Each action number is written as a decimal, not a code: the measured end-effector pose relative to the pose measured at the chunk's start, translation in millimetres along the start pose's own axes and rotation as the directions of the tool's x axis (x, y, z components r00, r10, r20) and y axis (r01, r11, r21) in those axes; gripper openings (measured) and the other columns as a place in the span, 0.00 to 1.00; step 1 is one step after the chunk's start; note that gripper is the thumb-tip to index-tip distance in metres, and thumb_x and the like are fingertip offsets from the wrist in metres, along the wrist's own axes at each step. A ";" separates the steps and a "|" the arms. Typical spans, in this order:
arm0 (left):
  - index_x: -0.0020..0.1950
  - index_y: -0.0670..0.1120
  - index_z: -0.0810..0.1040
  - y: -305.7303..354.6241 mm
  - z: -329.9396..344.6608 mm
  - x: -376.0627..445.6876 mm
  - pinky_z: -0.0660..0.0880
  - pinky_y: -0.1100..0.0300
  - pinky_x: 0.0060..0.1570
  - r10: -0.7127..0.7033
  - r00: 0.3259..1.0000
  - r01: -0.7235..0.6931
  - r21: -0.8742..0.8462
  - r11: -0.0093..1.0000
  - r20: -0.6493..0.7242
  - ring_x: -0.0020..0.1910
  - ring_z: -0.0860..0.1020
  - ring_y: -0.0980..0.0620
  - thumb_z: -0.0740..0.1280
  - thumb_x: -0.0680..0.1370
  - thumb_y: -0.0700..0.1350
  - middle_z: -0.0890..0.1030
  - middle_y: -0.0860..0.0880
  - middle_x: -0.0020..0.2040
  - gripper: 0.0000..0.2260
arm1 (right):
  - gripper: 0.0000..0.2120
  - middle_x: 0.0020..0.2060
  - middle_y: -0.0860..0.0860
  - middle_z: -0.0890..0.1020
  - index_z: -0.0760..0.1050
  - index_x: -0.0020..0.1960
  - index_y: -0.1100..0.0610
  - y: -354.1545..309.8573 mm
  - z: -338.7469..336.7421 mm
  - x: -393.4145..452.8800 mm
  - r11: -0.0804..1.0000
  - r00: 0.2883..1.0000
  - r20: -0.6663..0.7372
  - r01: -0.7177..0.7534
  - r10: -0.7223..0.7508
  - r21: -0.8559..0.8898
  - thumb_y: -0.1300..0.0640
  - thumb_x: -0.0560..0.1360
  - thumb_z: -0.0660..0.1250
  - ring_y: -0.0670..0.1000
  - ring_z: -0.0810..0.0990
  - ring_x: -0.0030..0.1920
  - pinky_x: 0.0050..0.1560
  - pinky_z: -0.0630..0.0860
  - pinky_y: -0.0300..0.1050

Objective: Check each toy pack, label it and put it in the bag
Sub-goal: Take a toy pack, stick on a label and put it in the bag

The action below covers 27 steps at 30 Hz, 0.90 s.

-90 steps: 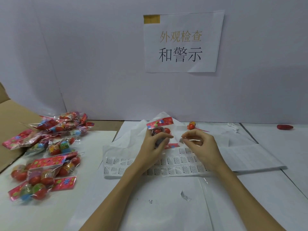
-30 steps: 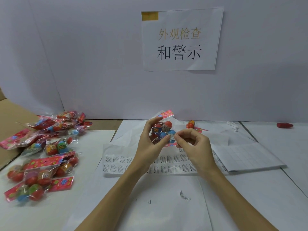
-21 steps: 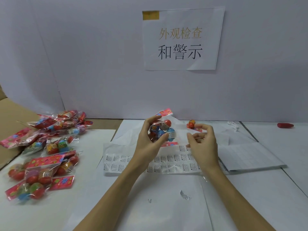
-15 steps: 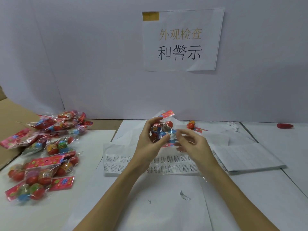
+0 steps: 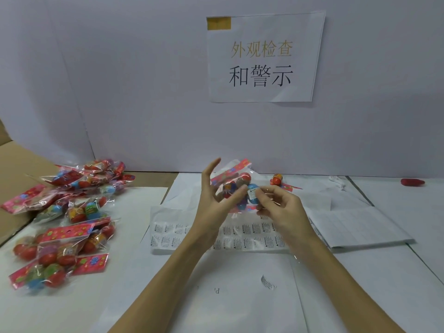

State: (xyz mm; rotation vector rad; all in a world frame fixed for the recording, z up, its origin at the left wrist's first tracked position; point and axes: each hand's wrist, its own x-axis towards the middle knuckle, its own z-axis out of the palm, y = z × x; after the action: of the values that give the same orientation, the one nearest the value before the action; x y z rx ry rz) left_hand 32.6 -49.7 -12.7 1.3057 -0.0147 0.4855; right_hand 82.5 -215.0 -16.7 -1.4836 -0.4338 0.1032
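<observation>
Label sits on toy pack; right hand pinches it, left hand spread, fingers straight; bagging outstanding; pile of packs awaits.

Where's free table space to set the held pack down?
Free: white paper between the forearms, nearer than the label sheet; bare table at right, past the paper stack. Crowded: toy pack pile at left.

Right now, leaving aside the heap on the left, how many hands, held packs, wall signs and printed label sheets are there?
Hands: 2 (left hand, right hand)
Pack, held: 1
Sign on the wall: 1
Label sheet, printed: 1
Total: 5
</observation>
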 end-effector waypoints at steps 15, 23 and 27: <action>0.58 0.53 0.79 -1.0 -7.7 4.6 0.81 0.63 0.36 0.074 0.945 -0.057 0.063 0.996 -0.318 0.48 0.87 0.51 0.76 0.77 0.47 0.87 0.49 0.50 0.12 | 0.11 0.45 0.47 0.87 0.85 0.54 0.50 -1.8 -4.3 0.0 0.988 0.989 0.081 -0.118 0.126 -0.104 0.44 0.79 0.69 0.45 0.82 0.43 0.41 0.76 0.37; 0.62 0.53 0.79 0.6 0.4 0.0 0.83 0.56 0.51 -0.037 0.997 0.046 0.137 0.989 -0.068 0.56 0.85 0.51 0.71 0.75 0.65 0.85 0.52 0.56 0.22 | 0.11 0.49 0.53 0.89 0.85 0.57 0.55 -1.1 -4.0 2.3 0.997 0.997 0.054 -0.064 0.061 0.051 0.51 0.78 0.73 0.52 0.88 0.50 0.46 0.82 0.41; 0.59 0.46 0.85 0.1 -4.9 1.2 0.82 0.57 0.50 -0.077 0.997 0.076 0.152 0.985 -0.001 0.53 0.86 0.47 0.74 0.77 0.55 0.87 0.45 0.54 0.17 | 0.13 0.53 0.56 0.88 0.82 0.59 0.59 -4.9 -11.3 5.9 0.964 0.992 0.027 -0.126 0.123 0.233 0.53 0.78 0.73 0.55 0.87 0.54 0.49 0.83 0.43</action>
State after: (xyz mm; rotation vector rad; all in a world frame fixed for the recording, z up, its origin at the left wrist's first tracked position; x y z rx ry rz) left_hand 32.4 -44.8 -13.6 1.4513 0.0693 0.4243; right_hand 90.8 -224.2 -10.9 -1.2767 -0.3258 0.2549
